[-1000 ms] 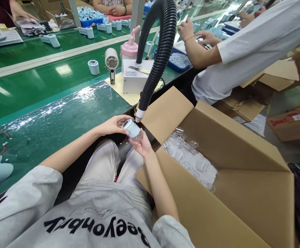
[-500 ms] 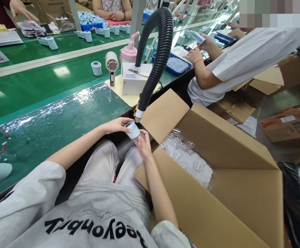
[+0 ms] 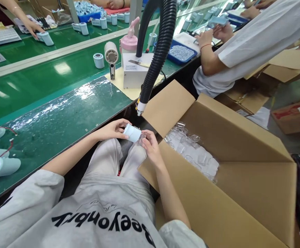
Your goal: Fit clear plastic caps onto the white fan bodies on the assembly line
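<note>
Being held just above the lap, between both hands, is a pale blue cylinder, tipped at a slant. Its left end is gripped by the left hand, thumb and fingers curled around it. At the other end, a clear piece is pinched in the fingers of the right hand, right up against the cylinder. Whether it's actually seated can't be told, since it's half covered. A black hose is arched over from the white case, and its metal tip is pointed down near the cylinder, not touching it. To the right of the lap, a big open carton is parked, with a load of clear parts piled inside. The green bench is taken up on the left by a few blue housings, red wires sticking out. A knife is laid on top of the case, with a vented gadget stood to its left and a pink bottle tucked behind. Further along, a blue part is being handled by a co-worker in a white sleeve.
</note>
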The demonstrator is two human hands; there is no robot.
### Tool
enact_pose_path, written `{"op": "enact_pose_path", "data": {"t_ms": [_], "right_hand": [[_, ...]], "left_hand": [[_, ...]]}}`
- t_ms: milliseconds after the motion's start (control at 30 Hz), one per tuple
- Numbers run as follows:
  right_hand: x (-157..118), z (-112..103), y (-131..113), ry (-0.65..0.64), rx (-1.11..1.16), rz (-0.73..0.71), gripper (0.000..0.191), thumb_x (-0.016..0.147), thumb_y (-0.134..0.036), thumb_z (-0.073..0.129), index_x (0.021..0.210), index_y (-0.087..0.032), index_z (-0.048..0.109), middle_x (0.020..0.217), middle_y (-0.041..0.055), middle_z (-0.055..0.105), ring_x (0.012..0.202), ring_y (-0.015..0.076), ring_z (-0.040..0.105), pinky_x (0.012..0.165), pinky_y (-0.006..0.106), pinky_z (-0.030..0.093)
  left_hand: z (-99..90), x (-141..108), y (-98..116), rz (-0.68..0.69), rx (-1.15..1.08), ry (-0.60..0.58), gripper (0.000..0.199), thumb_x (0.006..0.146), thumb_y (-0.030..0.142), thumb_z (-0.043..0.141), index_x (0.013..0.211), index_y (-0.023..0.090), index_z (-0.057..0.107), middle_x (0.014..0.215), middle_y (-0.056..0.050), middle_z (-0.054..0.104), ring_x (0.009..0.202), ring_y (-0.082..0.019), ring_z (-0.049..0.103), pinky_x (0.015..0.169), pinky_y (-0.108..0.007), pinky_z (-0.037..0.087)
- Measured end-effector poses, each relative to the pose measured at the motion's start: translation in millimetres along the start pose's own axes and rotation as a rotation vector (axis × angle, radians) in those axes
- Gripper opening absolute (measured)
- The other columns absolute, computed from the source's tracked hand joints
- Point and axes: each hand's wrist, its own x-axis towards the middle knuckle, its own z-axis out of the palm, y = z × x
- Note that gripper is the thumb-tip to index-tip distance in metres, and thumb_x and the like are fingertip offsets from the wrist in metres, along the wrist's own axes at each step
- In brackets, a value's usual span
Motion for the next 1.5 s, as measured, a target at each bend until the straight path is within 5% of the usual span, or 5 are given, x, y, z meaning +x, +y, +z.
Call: {"op": "enact_pose_path", "data": {"t_ms": [300,733,1100,1333,1500], "right_hand": [[-53,11,-39,-0.160,0.003,0.266,0.056,0.078,-0.070,0.080,0.096,-0.021,0.061,0.082,-0.0003,0.066,0.061,0.0151,0.068,0.056,0.030,0.065],[-65,25,-49,-0.410,0.178,0.877,0.065,0.097,-0.074,0.052,0.095,-0.011,0.070,0.056,0.0065,0.070,0.037,0.0114,0.060,0.032,0.015,0.041],[-80,24,-51,-0.407,0.095,0.598,0.051,0.086,-0.070,0.069,0.090,-0.022,0.052,0.060,-0.0021,0.067,0.045,0.0144,0.065,0.037,0.019,0.049],[-144,1,-23,0.002,-0.183,0.167,0.036,0.087,-0.059,0.062,0.095,-0.024,0.057,0.072,-0.0024,0.066,0.059,0.0158,0.065,0.054,0.028,0.057],[-239,-76,-9,1.126,-0.652,-0.070,0.050,0.084,-0.073,0.053,0.095,-0.025,0.057,0.075,-0.0003,0.064,0.065,0.0178,0.066,0.062,0.032,0.058]], "left_hand": [[32.8,-62,6,-0.067,-0.031,-0.099,0.069,0.068,0.044,0.094,0.119,0.017,0.056,0.105,-0.005,0.069,0.073,-0.012,0.070,0.068,-0.026,0.059],[47.9,-98,9,0.049,0.174,-0.163,0.079,0.076,0.036,0.089,0.148,0.028,0.058,0.129,-0.010,0.070,0.099,-0.021,0.073,0.081,-0.029,0.060],[45.1,-109,7,0.191,0.331,-0.109,0.071,0.078,0.036,0.089,0.144,0.031,0.064,0.135,-0.011,0.072,0.110,-0.025,0.075,0.089,-0.031,0.064],[46.9,-81,-19,0.785,0.824,-0.397,0.068,0.096,0.014,0.061,0.151,0.052,0.049,0.164,0.008,0.047,0.129,-0.019,0.069,0.096,-0.032,0.065],[56.1,-56,-30,0.827,0.639,-0.304,0.071,0.072,0.021,0.086,0.138,0.042,0.067,0.133,0.000,0.076,0.102,-0.022,0.078,0.082,-0.029,0.065]]}}
